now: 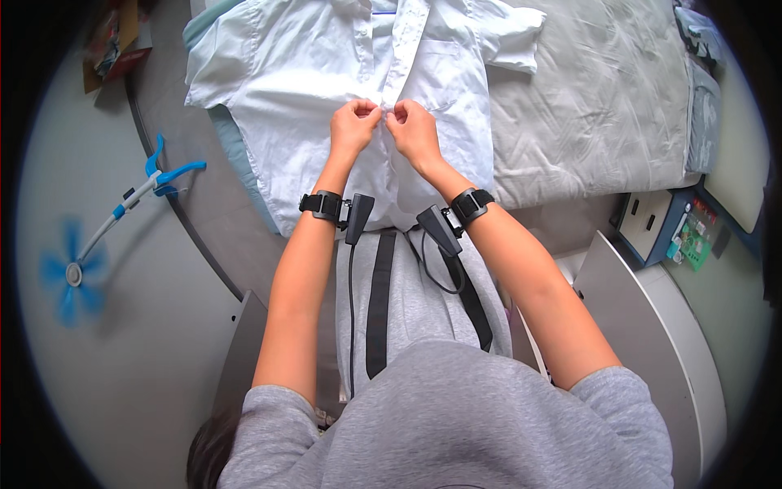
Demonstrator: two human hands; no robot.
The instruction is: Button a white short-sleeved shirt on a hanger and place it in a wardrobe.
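Note:
A white short-sleeved button-up shirt (299, 91) lies spread in front of me, its collar end cut off by the top of the view. My left hand (354, 125) pinches the edge of one front panel between thumb and fingers. Right beside it, my right hand (414, 128) pinches the facing edge of the other panel, the placket (406, 46). The fingertips of both hands nearly meet at the shirt's middle. Above them the front is parted, while below them the panels lie close together. Any button between the fingers is too small to make out.
Light-blue fabric (235, 156) shows under the shirt's left side. Grey bedding (586, 116) extends to the right. A blue-bladed fan (73, 275) spins at far left, with an open cardboard box (119, 49) above it. A small drawer cabinet (644, 217) stands at right. Cabled devices are strapped to both wrists.

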